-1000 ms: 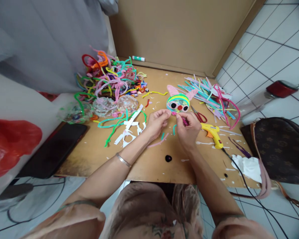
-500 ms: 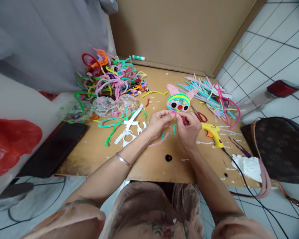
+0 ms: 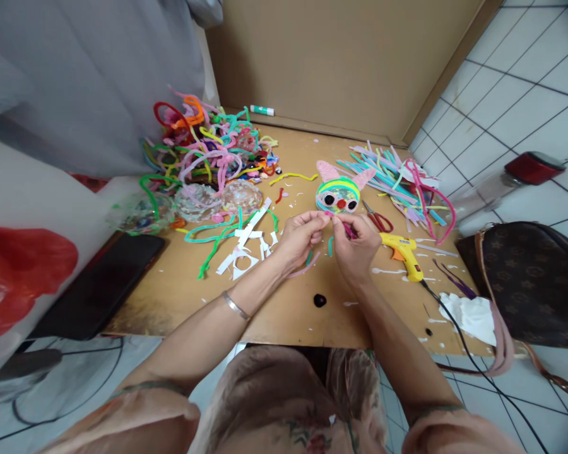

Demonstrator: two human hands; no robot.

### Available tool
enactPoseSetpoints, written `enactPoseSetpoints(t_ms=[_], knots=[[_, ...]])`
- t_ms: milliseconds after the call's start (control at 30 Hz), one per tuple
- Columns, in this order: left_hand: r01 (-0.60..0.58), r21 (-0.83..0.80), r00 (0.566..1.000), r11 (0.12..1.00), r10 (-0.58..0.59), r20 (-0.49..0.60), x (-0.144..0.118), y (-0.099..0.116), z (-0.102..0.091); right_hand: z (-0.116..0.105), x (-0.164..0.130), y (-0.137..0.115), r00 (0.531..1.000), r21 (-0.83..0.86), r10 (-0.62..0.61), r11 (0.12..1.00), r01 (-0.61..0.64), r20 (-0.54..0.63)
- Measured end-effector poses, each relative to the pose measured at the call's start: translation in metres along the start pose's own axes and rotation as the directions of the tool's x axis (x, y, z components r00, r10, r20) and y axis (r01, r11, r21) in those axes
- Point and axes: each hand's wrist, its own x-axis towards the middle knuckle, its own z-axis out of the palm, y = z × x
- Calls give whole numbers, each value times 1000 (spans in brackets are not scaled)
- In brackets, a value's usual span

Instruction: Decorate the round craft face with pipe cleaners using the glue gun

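Between my two hands is a small piece of magenta pipe cleaner, mostly covered by the fingers. My left hand pinches one end with thumb and forefinger. Closed around the other part is my right hand, its fingertips nearly meeting the left ones. Just beyond the fingertips stands a round animal face with pink ears, a green and yellow band, black eyes and a red nose. Red-handled scissors and a yellow glue gun lie to the right of my right hand.
A heap of coloured pipe cleaners is at the back left, cut white paper nearer. More pipe cleaners lie at the back right. A black round piece, a dark phone-like slab, crumpled tissue and a brown bag surround the hands.
My hands stay at nearly the same spot, still pinching the magenta piece, with only slight finger movement. Objects on the table have not moved.
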Motion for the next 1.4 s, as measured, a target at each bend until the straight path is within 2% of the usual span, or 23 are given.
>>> enactPoseSetpoints(t_ms=[267,400,533,667,800,900,1067,1200,1400], knots=[[-3,-100,998,995,-4,-69,-3,-1,4,4,-5,-3,1000,38,-9,999,8,16],[19,-67,999,998,-21,-36,-2,-1,2,3,-3,-1,1000,27,20,999,-20,24],[-15,69,1000,998,14,20,4,8,-6,-2,6,5,999,28,41,999,-41,21],[-146,269,988,952,127,85,11,18,-17,-10,15,10,990,81,8,997,-19,143],[-189,454,971,871,98,216,11,23,-21,-14,19,14,970,104,-37,995,12,241],[-213,532,966,819,92,243,9,24,-20,-14,20,16,963,83,-60,996,39,262],[-212,587,976,782,140,166,8,20,-20,-13,18,17,949,11,-103,994,104,299],[-159,508,987,847,156,49,8,12,-15,-10,13,15,952,-10,-150,987,158,267],[-14,281,990,960,53,-130,6,1,-6,-3,1,15,946,-156,-188,960,234,266]])
